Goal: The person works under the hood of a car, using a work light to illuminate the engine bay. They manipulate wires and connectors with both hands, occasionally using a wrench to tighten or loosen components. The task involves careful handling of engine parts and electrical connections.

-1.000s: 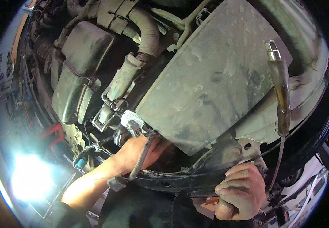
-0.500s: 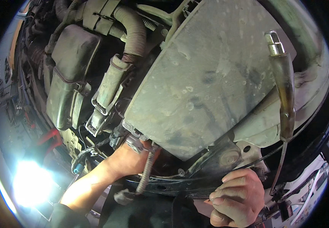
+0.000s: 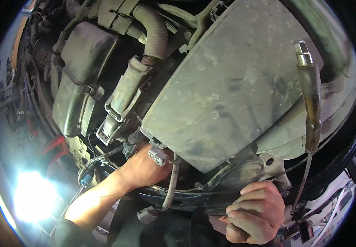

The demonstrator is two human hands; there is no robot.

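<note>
My left hand [image 3: 146, 168] reaches up beneath the lower left corner of a large grey, marked panel [image 3: 223, 103] in a vehicle's engine bay. Its fingers are hidden behind a pale connector [image 3: 158, 155] and dark connectors [image 3: 132, 144]. A corrugated cable [image 3: 171, 185] hangs beside my wrist, ending in a grey connector [image 3: 147, 214]. My right hand [image 3: 254, 212] is curled at the black front edge below the panel; what it holds, if anything, is hidden.
Dusty housings [image 3: 83, 74], a sleeved hose [image 3: 151, 31] and a pale holder [image 3: 124, 90] occupy the upper left. A long handled tool [image 3: 311, 107] with a metal tip lies at right. A bright lamp [image 3: 34, 195] glares lower left, near a red object [image 3: 56, 144].
The corrugated cable and its hanging connector have shifted right and down. A white-labelled part by my left hand has dropped out of sight. My right hand stays curled, slightly further left.
</note>
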